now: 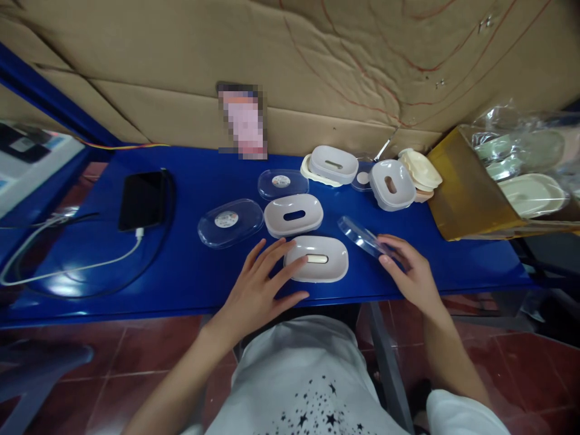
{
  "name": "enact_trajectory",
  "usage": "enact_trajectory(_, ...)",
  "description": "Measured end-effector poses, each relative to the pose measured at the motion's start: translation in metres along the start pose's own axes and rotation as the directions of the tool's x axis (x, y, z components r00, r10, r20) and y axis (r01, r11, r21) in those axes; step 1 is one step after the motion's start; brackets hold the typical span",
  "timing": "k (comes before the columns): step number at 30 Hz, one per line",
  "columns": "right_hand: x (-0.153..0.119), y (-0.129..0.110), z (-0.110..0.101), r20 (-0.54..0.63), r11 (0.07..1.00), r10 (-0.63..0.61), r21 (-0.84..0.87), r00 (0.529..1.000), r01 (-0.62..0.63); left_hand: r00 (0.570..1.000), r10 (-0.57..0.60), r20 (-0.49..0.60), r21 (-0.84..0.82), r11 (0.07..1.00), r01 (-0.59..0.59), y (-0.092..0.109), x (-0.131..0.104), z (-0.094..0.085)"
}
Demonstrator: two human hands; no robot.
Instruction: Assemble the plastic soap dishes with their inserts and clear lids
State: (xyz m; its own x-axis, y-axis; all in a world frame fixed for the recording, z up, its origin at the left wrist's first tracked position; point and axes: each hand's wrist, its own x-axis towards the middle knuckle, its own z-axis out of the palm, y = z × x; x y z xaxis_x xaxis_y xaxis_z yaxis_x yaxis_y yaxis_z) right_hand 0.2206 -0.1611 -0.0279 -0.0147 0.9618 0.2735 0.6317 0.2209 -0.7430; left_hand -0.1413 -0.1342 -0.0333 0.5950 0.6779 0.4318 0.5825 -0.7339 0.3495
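My left hand [260,284] rests on the blue table [190,272] with fingers spread, its fingertips touching the left edge of a white oval soap dish [319,260] at the front. My right hand [410,272] holds a clear plastic lid [360,237], tilted, just right of that dish. Behind the dish lies a second white oval dish [293,215] with a dark slot. Two clear lids with round stickers lie nearby, one to the left [230,223] and one behind [283,183].
More white dishes [334,164] [392,184] and cream ones [421,172] are stacked at the back right, beside a yellow-brown box [466,187] and bagged parts [525,163]. A black phone [142,200] on a white cable lies at left. Cardboard lines the back wall.
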Motion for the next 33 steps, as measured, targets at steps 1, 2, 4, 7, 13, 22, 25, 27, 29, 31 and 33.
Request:
enact_trajectory(1, -0.001, -0.005, 0.006, 0.011, 1.000, -0.007, 0.024, 1.000, 0.007, 1.000, -0.010, 0.001, -0.023, 1.000, 0.010, 0.001, 0.002, 0.003)
enact_trajectory(2, -0.002, -0.010, 0.012, 0.015, 0.999, -0.027, 0.025, 1.000, 0.026, 1.000, -0.025, 0.007, -0.052, 0.998, 0.025, 0.001, 0.004, 0.006)
enact_trajectory(4, -0.003, -0.019, 0.025, 0.005, 0.994, -0.106, -0.019, 0.994, 0.106, 0.998, -0.062, 0.015, -0.116, 0.991, 0.063, 0.001, 0.007, 0.011)
enact_trajectory(7, -0.005, -0.026, 0.041, 0.002, 0.951, -0.293, -0.099, 0.956, 0.292, 0.996, -0.081, -0.034, -0.157, 0.985, 0.075, -0.001, 0.008, 0.010)
enact_trajectory(13, -0.008, -0.024, 0.054, 0.078, 0.862, -0.482, -0.138, 0.873, 0.488, 0.995, -0.016, -0.095, -0.134, 0.991, 0.004, -0.012, -0.002, 0.003)
enact_trajectory(22, -0.006, -0.027, 0.059, 0.225, 0.838, -0.480, -0.167, 0.848, 0.519, 0.998, 0.058, -0.031, -0.131, 0.990, -0.062, -0.012, -0.001, 0.004)
enact_trajectory(25, -0.004, -0.026, 0.060, 0.212, 0.841, -0.472, -0.183, 0.856, 0.509, 0.996, 0.084, -0.026, -0.142, 0.986, -0.087, -0.012, 0.005, 0.004)
enact_trajectory(27, -0.003, -0.026, 0.059, 0.217, 0.830, -0.483, -0.194, 0.848, 0.522, 0.996, 0.084, -0.040, -0.137, 0.987, -0.089, -0.013, 0.007, 0.005)
enact_trajectory(29, -0.001, -0.026, 0.058, 0.227, 0.819, -0.501, -0.189, 0.836, 0.542, 0.995, 0.086, -0.049, -0.134, 0.987, -0.092, -0.013, 0.008, 0.007)
enact_trajectory(31, 0.001, -0.026, 0.057, 0.224, 0.815, -0.515, -0.173, 0.828, 0.553, 0.994, 0.093, -0.059, -0.137, 0.985, -0.101, -0.014, 0.009, 0.008)
enact_trajectory(33, 0.003, -0.026, 0.057, 0.216, 0.817, -0.520, -0.154, 0.826, 0.555, 0.992, 0.103, -0.069, -0.142, 0.984, -0.112, -0.014, 0.009, 0.009)
